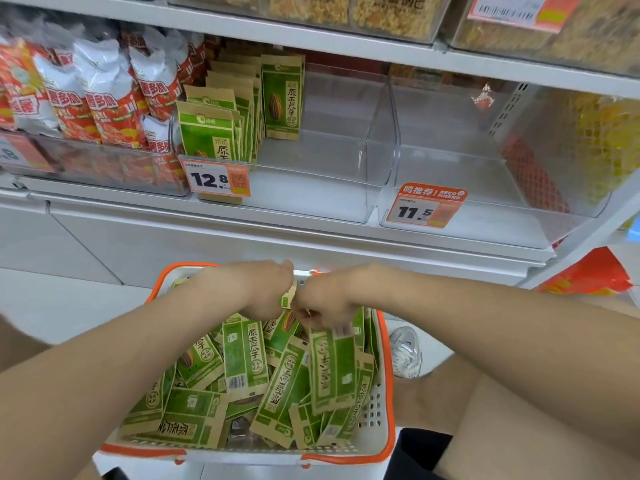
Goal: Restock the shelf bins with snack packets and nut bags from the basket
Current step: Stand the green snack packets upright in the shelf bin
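Observation:
A white basket with an orange rim (387, 410) sits in front of me, full of green-and-tan nut bags (244, 358). Both my hands are down in its far end. My right hand (323, 311) pinches the top of one nut bag (332, 368), which hangs upright from my fingers. My left hand (265, 294) is curled close beside it, around a small green packet (289, 297) that is mostly hidden. Above, a clear shelf bin (311, 188) holds rows of the same green bags (221, 129) on its left side only.
A second clear bin (485, 202) with an 11.5 price tag stands to the right. Red-and-white snack packets (97, 95) fill the bin on the left. A white shoe (407, 351) and my bare knee (460, 393) are right of the basket. Red packaging (592, 275) lies at the right edge.

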`<act>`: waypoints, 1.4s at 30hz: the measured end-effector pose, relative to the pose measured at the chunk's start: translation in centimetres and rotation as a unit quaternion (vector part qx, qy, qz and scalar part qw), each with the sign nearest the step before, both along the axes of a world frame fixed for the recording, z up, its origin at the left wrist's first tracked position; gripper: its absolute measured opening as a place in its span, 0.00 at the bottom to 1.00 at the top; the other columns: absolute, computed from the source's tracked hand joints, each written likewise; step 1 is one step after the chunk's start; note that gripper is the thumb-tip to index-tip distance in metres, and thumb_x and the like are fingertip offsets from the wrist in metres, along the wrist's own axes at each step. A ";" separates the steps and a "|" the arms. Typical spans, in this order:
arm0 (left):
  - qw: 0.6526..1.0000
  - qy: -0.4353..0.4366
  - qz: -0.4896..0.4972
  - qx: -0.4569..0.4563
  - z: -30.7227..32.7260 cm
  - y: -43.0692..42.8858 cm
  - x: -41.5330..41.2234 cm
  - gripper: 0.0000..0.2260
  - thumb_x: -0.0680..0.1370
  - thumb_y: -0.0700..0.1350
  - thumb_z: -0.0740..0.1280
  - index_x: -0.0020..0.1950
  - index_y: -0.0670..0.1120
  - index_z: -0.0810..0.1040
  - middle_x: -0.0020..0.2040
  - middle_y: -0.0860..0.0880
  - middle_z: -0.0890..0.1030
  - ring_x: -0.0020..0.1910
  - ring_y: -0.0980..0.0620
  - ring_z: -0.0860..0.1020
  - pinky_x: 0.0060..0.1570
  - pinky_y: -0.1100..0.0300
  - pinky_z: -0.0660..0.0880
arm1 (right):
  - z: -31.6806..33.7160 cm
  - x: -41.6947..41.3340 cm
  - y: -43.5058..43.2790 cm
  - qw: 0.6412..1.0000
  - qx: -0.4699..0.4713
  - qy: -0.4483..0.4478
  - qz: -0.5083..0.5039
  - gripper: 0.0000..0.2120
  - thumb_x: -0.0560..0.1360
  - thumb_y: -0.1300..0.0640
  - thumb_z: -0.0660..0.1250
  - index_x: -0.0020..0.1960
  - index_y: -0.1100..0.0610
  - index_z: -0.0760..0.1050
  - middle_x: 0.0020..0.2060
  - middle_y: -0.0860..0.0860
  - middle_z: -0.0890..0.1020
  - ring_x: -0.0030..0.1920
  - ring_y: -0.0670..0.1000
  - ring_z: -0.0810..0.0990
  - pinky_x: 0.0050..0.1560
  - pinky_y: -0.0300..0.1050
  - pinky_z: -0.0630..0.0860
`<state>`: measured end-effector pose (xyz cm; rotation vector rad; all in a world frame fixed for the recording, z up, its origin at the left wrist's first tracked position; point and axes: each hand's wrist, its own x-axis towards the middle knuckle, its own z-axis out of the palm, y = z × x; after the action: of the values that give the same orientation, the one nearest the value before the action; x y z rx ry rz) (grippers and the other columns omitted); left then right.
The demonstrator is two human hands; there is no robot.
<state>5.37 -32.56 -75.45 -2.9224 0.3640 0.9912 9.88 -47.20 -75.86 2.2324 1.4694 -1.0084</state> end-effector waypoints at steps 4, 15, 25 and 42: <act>0.998 0.017 0.052 -0.012 1.6 1.4 0.3 0.23 0.85 0.58 0.61 0.71 0.43 0.68 0.65 0.43 0.79 0.62 0.43 0.78 0.55 0.54 0.74 | 2.0 2.5 0.5 0.983 0.159 -0.002 -0.096 0.04 0.81 0.60 0.65 0.53 0.56 0.78 0.38 0.44 0.77 0.43 0.51 0.76 0.43 0.45 0.68; 0.804 -0.231 0.374 -0.401 3.5 2.5 1.6 0.30 0.86 0.62 0.57 0.40 0.38 0.77 0.33 0.38 0.77 0.32 0.44 0.76 0.38 0.51 0.71 | 5.5 5.4 0.7 0.824 0.474 -0.125 -0.284 0.13 0.80 0.60 0.66 0.63 0.50 0.78 0.49 0.49 0.84 0.52 0.53 0.81 0.55 0.53 0.77; 0.591 -0.144 0.557 -0.565 5.8 4.1 2.4 0.10 0.85 0.42 0.64 0.61 0.45 0.83 0.46 0.40 0.87 0.34 0.46 0.84 0.29 0.55 0.80 | 7.4 5.2 0.3 0.864 0.462 -0.198 -0.036 0.20 0.81 0.49 0.68 0.72 0.45 0.72 0.62 0.44 0.80 0.63 0.49 0.77 0.61 0.53 0.73; 0.611 -0.332 0.440 -0.568 8.1 2.9 2.0 0.22 0.87 0.61 0.54 0.57 0.52 0.84 0.50 0.52 0.88 0.52 0.52 0.85 0.56 0.46 0.82 | 8.1 3.7 2.3 0.804 0.487 0.088 -0.329 0.21 0.88 0.46 0.52 0.58 0.61 0.75 0.46 0.56 0.87 0.40 0.55 0.87 0.40 0.51 0.84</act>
<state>7.42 -29.68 -67.36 -4.2683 -0.9621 -1.0168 13.53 -44.94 -67.72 3.6657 1.4964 -0.6541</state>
